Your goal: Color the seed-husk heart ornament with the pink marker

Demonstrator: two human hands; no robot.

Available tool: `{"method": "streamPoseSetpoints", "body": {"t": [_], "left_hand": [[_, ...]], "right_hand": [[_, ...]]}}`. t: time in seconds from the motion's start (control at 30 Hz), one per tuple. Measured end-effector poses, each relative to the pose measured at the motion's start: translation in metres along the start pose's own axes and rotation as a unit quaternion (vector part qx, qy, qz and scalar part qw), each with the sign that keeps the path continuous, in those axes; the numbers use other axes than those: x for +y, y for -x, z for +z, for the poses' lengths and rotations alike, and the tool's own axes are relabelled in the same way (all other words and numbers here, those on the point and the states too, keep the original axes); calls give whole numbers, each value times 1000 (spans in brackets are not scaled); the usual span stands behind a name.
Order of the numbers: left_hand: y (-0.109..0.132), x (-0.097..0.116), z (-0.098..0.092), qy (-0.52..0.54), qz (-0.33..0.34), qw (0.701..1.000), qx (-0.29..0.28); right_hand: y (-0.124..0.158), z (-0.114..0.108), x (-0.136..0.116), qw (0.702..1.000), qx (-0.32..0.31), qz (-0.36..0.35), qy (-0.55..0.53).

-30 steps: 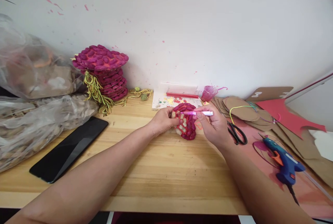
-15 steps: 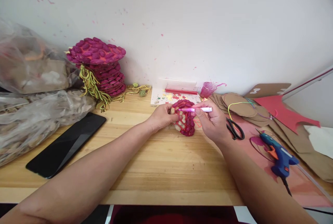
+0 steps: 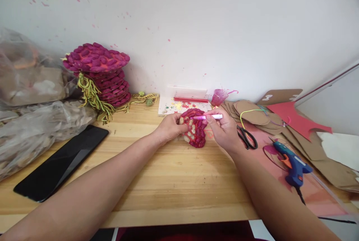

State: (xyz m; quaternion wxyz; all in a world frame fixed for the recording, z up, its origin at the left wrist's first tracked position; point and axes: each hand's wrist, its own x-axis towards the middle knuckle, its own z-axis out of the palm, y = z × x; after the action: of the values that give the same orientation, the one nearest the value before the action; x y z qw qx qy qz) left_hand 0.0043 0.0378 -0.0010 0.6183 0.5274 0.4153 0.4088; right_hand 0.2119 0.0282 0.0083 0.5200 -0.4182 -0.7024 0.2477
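Observation:
Near the middle of the wooden table, my left hand (image 3: 169, 128) grips the left edge of a craft piece (image 3: 198, 132) covered with nut-like lumps. Most lumps are magenta; several at its left and centre are pale. Between the fingers of my right hand (image 3: 224, 130) is a white marker (image 3: 213, 117), pointing left, with its pinkish tip over the upper part of the piece. Whether the tip touches a lump is too small to tell. My left fingertips are partly hidden behind the piece.
A black phone (image 3: 61, 162) and plastic bags (image 3: 42, 129) lie left. Behind stand stacked magenta discs (image 3: 97, 59) with yarn and a pink cup (image 3: 218, 97). Scissors (image 3: 248, 138), cardboard pieces (image 3: 252, 113) and a blue glue gun (image 3: 294, 166) are at right.
The whole scene has shifted slightly left in view. Both hands still hold the craft piece and the marker, with little change between them.

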Motion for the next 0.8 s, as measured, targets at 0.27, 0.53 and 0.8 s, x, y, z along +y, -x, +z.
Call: {"method": "streamPoseSetpoints", "body": {"t": [0.27, 0.53, 0.8], "left_hand": [[-6, -10, -2, -42, 31, 996, 66], [-8, -11, -1, -67, 36, 995, 58], [-9, -12, -3, -90, 35, 993, 74]], "right_hand": [[-17, -22, -5, 992, 117, 51, -14], [-106, -79, 1, 907, 158, 136, 366], [-134, -66, 35, 864, 24, 195, 463]]}}
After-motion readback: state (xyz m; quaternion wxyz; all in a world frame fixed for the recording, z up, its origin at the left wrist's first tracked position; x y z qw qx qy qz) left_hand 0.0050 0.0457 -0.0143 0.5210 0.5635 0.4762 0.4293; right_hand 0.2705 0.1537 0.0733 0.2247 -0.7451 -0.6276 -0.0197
